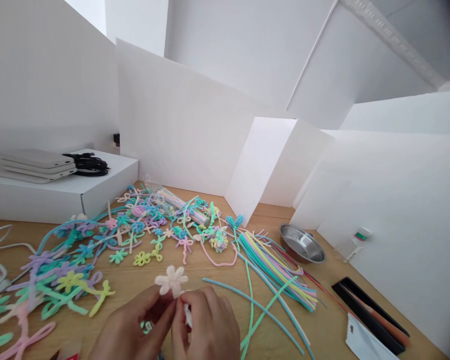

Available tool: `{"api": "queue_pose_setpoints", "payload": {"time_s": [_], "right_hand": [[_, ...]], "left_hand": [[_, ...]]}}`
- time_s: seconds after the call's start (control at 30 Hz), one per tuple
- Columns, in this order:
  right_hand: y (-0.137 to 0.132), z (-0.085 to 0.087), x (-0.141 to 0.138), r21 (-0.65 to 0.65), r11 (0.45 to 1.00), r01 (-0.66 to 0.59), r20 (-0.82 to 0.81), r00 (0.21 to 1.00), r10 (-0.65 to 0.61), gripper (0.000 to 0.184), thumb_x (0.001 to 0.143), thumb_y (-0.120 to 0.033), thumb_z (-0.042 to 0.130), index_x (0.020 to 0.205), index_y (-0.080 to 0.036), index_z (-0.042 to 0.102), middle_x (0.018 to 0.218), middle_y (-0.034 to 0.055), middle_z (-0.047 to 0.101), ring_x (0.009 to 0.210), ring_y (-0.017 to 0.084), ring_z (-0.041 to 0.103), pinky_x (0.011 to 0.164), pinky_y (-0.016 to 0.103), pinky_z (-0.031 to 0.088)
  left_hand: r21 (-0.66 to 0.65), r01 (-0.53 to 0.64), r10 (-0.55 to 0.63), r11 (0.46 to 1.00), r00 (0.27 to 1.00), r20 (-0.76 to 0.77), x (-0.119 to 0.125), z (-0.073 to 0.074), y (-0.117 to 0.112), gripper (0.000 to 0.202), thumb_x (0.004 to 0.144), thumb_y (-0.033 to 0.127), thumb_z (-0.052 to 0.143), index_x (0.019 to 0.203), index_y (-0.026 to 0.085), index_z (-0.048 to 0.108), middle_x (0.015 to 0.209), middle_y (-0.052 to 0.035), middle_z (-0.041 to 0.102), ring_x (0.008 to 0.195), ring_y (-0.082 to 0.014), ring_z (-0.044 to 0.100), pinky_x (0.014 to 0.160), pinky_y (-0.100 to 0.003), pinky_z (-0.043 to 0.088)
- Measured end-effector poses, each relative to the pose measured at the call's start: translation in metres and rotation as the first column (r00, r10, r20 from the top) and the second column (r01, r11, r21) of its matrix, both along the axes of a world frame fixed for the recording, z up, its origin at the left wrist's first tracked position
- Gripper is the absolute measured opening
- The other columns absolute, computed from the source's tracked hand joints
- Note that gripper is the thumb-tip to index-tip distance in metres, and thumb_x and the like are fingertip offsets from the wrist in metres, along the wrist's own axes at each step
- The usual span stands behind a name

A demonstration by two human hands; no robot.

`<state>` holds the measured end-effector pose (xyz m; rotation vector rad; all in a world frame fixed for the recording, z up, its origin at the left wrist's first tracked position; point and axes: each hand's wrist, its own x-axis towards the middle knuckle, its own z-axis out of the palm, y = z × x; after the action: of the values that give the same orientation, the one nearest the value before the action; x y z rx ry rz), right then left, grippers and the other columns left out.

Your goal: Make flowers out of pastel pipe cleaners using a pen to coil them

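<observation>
The scene is walled in by angled white foam-board panels (180, 125), and a wooden surface (225, 267) is spread below them. At the left, a white box (33, 200) carries a stack of flat grey cases (35, 165) and a coil of black cable (88, 164). What the cases are cannot be made out.

Much of the surface is covered by a loose heap of twisted pastel pipe-cleaner flowers (135, 225), which is cut off by the left and bottom frame edges. A clear plastic bag (180, 205) is half buried in the heap. To the right, a fanned bundle of straight pastel pipe cleaners (273, 267) is laid out, just short of a steel bowl (302, 243). A black tray (367, 315) lies at the lower right, partly covered by a sheet of white paper (363, 345) that is cut off by the frame. A small clear container (347, 249) is placed against a panel, just beside a small green-labelled bottle (363, 235).

A cream pipe-cleaner flower (171, 281) is held above the surface, gripped from both sides by the left hand (133, 325) and the right hand (206, 325). Both hands are closed and cut off by the bottom edge. The flower's lower part is largely hidden by the fingers. A small green item (147, 327) is glimpsed between the hands but cannot be identified.
</observation>
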<state>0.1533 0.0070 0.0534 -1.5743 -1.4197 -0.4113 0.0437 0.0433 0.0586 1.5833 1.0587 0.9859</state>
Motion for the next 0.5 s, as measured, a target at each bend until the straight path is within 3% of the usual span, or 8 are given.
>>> {"api": "queue_pose_setpoints", "payload": {"time_s": [0.13, 0.27, 0.5], "right_hand": [[0.003, -0.001, -0.013, 0.185, 0.982, -0.044, 0.018, 0.999, 0.041, 0.020, 0.083, -0.008, 0.044, 0.078, -0.022, 0.058, 0.062, 0.0023, 0.063, 0.054, 0.019, 0.056, 0.056, 0.032, 0.035], [0.005, 0.006, -0.012, 0.310, 0.944, -0.110, 0.105, 0.991, 0.082, 0.017, 0.086, -0.008, 0.049, 0.088, -0.019, 0.063, 0.064, 0.0034, 0.067, 0.053, 0.017, 0.061, 0.055, 0.032, 0.039], [0.005, 0.019, 0.007, 0.308, 0.920, -0.244, 0.260, 0.951, 0.165, 0.019, 0.090, -0.011, 0.047, 0.087, -0.020, 0.064, 0.059, -0.0005, 0.067, 0.046, 0.013, 0.061, 0.052, 0.030, 0.038]], "left_hand": [[-0.274, 0.124, -0.045, 0.954, 0.959, 0.279, -0.007, 0.001, 0.010, 0.013, 0.067, 0.037, 0.077, 0.065, 0.025, 0.072, 0.062, 0.0029, 0.071, 0.065, -0.0210, 0.066, 0.062, -0.026, 0.053], [-0.419, 0.153, 0.027, 0.895, 0.919, 0.394, -0.014, 0.010, 0.012, 0.016, 0.064, 0.037, 0.080, 0.066, 0.023, 0.074, 0.060, 0.0044, 0.068, 0.061, -0.0143, 0.063, 0.058, -0.020, 0.051], [-0.579, 0.269, 0.153, 0.770, 0.802, 0.577, -0.019, 0.022, 0.004, 0.016, 0.056, 0.029, 0.087, 0.064, 0.021, 0.076, 0.061, 0.0030, 0.073, 0.056, -0.0098, 0.063, 0.054, -0.015, 0.052]]}}
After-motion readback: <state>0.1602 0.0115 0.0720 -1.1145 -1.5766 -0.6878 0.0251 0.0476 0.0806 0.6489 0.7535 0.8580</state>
